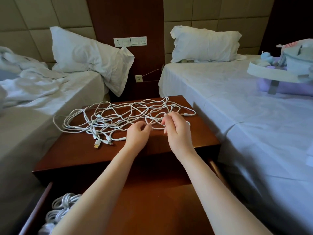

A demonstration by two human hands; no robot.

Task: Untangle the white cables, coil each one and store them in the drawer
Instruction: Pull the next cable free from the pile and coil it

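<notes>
Between two beds with white sheets stands a dark wooden surface (76, 155), and on it the cables (118, 116) lie spread in a loose white tangle, from its left edge, which one loop overhangs, to its far right corner. Laid flat and wide like this, we judge, each crossing shows and a single strand can be followed.

Our left hand (137, 134) curls its fingers into what looks like a pinch on a strand at the near edge of the tangle. Our right hand (176, 131), just beside it, pinches another strand and lifts it a little off the wood. Held this close together, the hands can work one crossing open.

The cables are thin, round and limp, in many overlapping loops. Several plugs (101, 143), one with a gold end, lie bunched at the near left.

Nearest us the drawer (152, 209) stands pulled out, with white coils (62, 206) in its left corner, partly hidden by our left arm. Much of the task looks undone.
</notes>
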